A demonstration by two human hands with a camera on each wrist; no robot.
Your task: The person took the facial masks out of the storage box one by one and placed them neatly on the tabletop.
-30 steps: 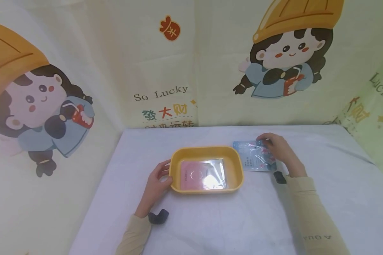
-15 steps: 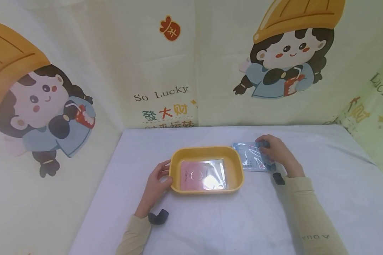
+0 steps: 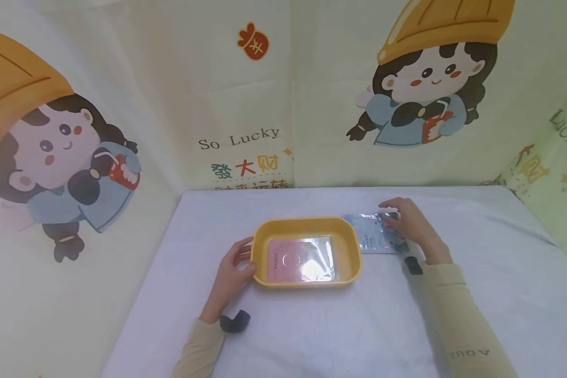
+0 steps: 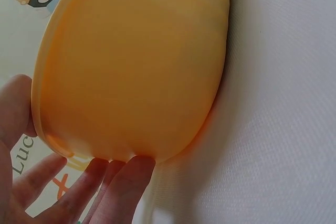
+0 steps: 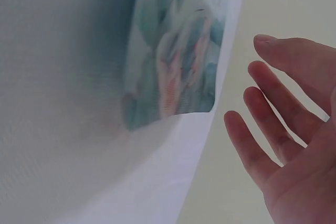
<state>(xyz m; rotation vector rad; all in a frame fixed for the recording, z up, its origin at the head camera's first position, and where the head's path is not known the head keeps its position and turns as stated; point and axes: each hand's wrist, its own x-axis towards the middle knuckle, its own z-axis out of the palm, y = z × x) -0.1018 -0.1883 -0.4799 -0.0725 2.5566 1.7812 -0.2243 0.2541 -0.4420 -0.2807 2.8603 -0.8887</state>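
Observation:
My left hand (image 3: 231, 273) grips the left end of a yellow plastic tray (image 3: 353, 270), thumb at the near corner and fingertips against the outer wall. The left wrist view shows the same tray wall (image 4: 136, 66) close up. Inside the tray lies a flat pink, shiny sachet (image 3: 283, 265). Beyond its right end is a flat blue foil sachet (image 3: 369, 236) with printed plants. Over that sachet's right part, my right hand (image 3: 413, 223) hovers with fingers spread. In the right wrist view those fingers (image 5: 262, 129) stand apart from the sachet (image 5: 176, 56).
A white cloth (image 3: 302, 331) covers the table. Behind it and at the sides hang pale printed curtains (image 3: 321, 115) with cartoon figures. Black wrist-worn pieces sit at both wrists, the left one (image 3: 235, 321) just above the cloth.
The blue sachet has come down from a raised tilt to a flatter lie, and my right fingers have let go of it. My left hand and the tray have stayed put.

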